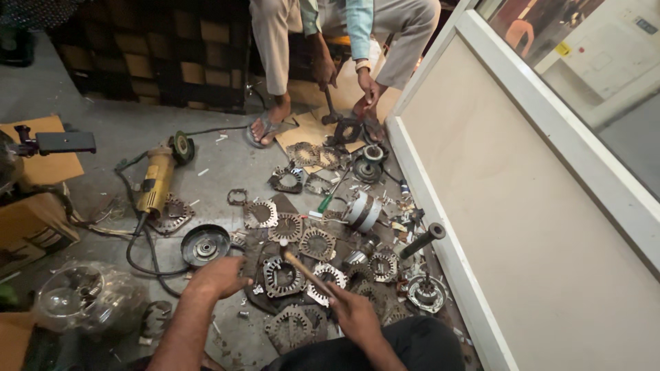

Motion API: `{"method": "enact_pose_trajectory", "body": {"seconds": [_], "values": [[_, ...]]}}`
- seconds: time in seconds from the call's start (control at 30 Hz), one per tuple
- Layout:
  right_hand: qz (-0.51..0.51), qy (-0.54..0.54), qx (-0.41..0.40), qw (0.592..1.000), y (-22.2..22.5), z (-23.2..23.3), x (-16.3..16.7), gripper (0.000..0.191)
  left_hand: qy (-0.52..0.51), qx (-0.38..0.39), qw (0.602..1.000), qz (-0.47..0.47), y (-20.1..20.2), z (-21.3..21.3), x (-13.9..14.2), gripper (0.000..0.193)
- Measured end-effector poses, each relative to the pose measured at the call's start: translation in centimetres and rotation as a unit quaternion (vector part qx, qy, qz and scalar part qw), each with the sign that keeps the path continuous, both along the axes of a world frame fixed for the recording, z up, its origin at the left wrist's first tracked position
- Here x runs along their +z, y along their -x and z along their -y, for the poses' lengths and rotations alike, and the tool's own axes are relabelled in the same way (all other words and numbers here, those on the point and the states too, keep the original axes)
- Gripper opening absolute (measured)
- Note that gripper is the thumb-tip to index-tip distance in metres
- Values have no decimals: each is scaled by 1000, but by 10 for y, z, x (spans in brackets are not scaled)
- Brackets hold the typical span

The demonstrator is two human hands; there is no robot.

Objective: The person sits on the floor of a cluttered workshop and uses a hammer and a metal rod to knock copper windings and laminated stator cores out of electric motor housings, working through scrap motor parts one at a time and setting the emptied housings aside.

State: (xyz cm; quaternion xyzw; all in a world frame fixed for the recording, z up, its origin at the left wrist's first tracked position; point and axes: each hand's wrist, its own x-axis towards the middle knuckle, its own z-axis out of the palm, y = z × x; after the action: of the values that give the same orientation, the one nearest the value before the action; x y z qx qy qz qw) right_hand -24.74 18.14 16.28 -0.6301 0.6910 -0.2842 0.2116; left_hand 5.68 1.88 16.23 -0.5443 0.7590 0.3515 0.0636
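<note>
Low in the frame, right hand [352, 310] grips a hammer [302, 266] angled up-left; left hand [221, 275] presses flat beside a metal ring [283, 276].

Hammer and toothed motor ring on the workshop floor

A wooden-handled hammer [306, 269] slants up and leftward from the near right, its shaft gripped by the right hand [353, 310], its small dark head raised just above a rusty, grey stator ring [282, 276]. That ring lies flat on a dark metal plate [258, 288], round, with inward teeth around an open middle. The left hand [220, 275] rests at the ring's left edge, fingers on the plate beside it.
</note>
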Motion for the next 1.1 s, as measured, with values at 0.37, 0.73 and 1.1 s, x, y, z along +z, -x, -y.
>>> {"method": "enact_pose_trajectory", "body": {"seconds": [0.37, 0.73, 1.1], "values": [[-22, -128, 5, 991, 1, 6, -32, 36, -8, 1, 1000, 21, 5, 0, -2, 66], [114, -60, -93, 987, 12, 15, -48, 40, -17, 2, 1000, 19, 5, 2, -8, 66], [162, -29, -29, 986, 16, 15, -38, 38, -5, 0, 1000, 22, 3, 2, -6, 68]]}}
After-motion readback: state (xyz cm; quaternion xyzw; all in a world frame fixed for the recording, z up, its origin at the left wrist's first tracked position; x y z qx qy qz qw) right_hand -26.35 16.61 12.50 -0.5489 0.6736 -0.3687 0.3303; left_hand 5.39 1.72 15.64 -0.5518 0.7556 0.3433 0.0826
